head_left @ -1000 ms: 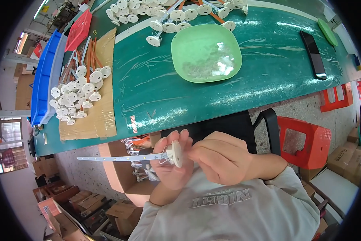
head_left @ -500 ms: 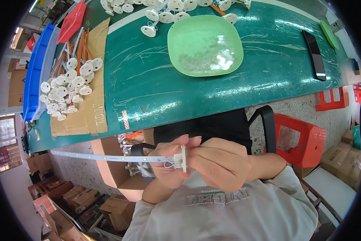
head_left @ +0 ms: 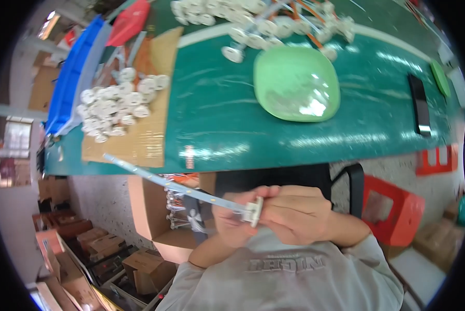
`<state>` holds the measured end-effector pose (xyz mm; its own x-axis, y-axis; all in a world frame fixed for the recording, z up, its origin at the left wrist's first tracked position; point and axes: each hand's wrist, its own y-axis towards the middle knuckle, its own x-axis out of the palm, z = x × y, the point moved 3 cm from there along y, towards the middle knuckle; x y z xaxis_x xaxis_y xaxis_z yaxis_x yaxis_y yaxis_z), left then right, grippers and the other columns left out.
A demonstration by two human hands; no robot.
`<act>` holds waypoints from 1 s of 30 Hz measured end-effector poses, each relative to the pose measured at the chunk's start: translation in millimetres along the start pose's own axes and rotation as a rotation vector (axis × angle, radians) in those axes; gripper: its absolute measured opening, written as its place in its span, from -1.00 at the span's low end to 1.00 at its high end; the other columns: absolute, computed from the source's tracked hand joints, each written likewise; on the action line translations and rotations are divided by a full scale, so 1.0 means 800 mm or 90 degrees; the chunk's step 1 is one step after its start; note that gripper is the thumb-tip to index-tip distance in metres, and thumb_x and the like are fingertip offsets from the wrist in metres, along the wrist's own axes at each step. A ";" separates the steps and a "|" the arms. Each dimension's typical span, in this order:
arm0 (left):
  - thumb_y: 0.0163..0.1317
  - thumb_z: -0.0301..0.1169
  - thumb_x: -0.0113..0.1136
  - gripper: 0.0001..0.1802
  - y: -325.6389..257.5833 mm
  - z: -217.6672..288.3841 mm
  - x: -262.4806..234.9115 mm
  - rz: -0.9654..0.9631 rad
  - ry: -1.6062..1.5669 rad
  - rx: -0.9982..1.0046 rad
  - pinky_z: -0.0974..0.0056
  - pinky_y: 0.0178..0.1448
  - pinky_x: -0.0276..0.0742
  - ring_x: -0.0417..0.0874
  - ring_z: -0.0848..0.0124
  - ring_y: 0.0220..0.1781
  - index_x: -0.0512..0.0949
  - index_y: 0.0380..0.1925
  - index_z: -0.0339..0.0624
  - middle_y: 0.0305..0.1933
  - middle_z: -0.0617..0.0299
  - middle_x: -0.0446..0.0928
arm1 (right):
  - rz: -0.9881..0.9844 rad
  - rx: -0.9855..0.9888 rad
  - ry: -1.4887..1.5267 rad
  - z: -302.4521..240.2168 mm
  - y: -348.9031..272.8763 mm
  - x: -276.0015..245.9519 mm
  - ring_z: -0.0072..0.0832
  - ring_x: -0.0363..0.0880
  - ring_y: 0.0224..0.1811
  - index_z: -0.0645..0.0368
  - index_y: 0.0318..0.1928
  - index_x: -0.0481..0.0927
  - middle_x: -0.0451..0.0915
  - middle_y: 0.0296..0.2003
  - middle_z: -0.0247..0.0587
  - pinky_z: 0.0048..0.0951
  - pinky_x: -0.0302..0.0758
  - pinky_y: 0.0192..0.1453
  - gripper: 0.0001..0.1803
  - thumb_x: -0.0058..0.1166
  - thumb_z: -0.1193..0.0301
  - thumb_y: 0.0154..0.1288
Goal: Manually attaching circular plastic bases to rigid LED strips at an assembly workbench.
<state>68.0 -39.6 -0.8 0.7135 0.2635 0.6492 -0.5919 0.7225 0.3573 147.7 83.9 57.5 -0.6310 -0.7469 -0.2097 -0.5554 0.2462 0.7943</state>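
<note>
A thin pale LED light strip [head_left: 175,187] slants up and left from a white round end cap [head_left: 252,211]. My left hand [head_left: 230,224] is closed around the strip's end just behind this cap. My right hand [head_left: 299,213] has its fingers curled together against the cap's flat face; whatever they pinch, if anything, is hidden. Both hands are held in front of my shirt, below the table's near edge. Beyond the edge, a light green square bowl [head_left: 263,85] holds many small clear pieces [head_left: 289,98].
On cardboard [head_left: 152,137] at the table's left lies a heap of white-capped strips [head_left: 111,109], beside a blue bin [head_left: 69,78]. More capped strips [head_left: 266,28] lie at the back. A black phone [head_left: 419,103] rests at right. An open carton [head_left: 142,207] and red stool [head_left: 393,212] stand below.
The view has shifted, so the table things sit further right. The strip's free end has swung upward, and the cap is now tilted. Both hands still hold close together at the cap.
</note>
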 end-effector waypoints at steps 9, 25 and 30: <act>0.41 -0.33 0.03 -0.58 0.146 0.207 -0.053 0.258 0.947 0.061 0.40 -0.18 0.46 0.55 0.54 -0.28 0.53 0.14 -0.38 -0.24 0.18 0.65 | -0.036 0.080 -0.097 0.020 0.017 -0.061 -0.29 0.65 -0.45 0.24 -0.35 0.65 0.68 -0.43 -0.17 -0.40 0.56 -0.36 -0.79 0.36 0.60 -0.08; 0.40 -0.16 0.13 -0.57 0.250 0.384 -0.190 0.277 1.427 0.210 0.19 -0.25 0.53 0.64 0.33 -0.34 0.57 0.05 -0.28 -0.22 -0.02 0.66 | -0.112 0.007 -0.464 0.035 0.100 -0.167 -0.26 0.61 -0.40 0.18 -0.41 0.63 0.65 -0.44 -0.24 -0.31 0.53 -0.21 -0.82 0.33 0.62 -0.07; 0.35 -0.41 0.11 -0.75 0.142 0.230 -0.107 0.221 0.935 0.263 0.29 -0.02 0.50 0.59 0.41 -0.17 0.58 -0.09 -0.37 -0.21 0.17 0.61 | -0.087 0.037 -0.623 0.127 0.148 -0.195 -0.22 0.61 -0.20 0.14 -0.27 0.64 0.67 -0.25 -0.24 -0.17 0.54 -0.08 -0.79 0.24 0.62 0.03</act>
<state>-129.8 -97.7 108.1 0.1059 0.9210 -0.3750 -0.6808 0.3420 0.6477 125.7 292.5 126.2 -0.7139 0.0626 -0.6974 -0.6662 0.2459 0.7041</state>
